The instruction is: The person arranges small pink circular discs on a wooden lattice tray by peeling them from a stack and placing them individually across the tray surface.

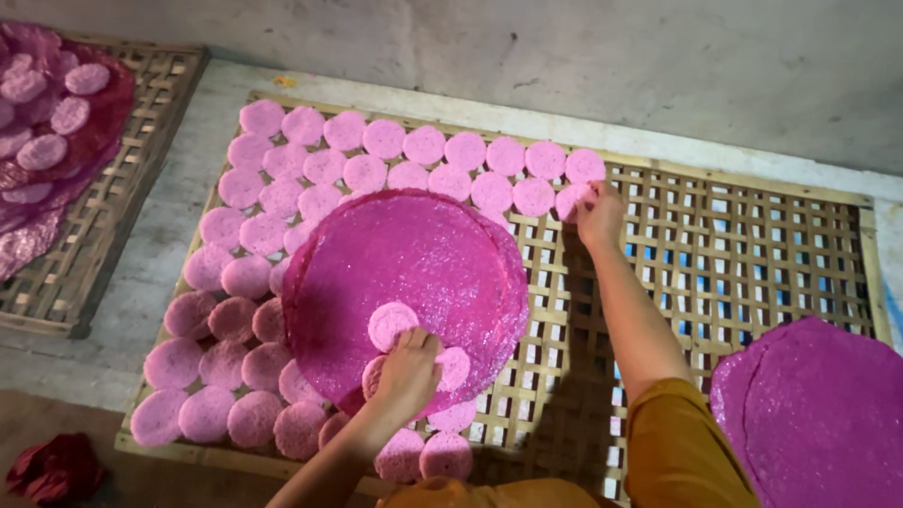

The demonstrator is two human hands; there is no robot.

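A pale pink round disc (574, 199) lies at the right end of the rows on the woven bamboo rack (752, 254), under the fingertips of the right hand (599, 214), whose fingers curl down onto its near edge; whether they pinch it or merely press it is hard to tell from this angle. It sits just beside the last discs of the top rows (423, 160), touching or nearly touching them.

The left hand (409, 369) rests on a large magenta round sheet (404, 273) that lies over the middle of the rack. Its fingers are bent closed around a few small pink discs (451, 369) stacked at the sheet's near edge, with another small disc (391, 324) lying flat just beyond the knuckles.

More pink discs fill the rack's left side. A second magenta sheet (818, 414) covers the rack's right corner. Another rack (103, 216), well apart at the left, carries similar discs, and a red cloth (56, 468) lies on the floor.
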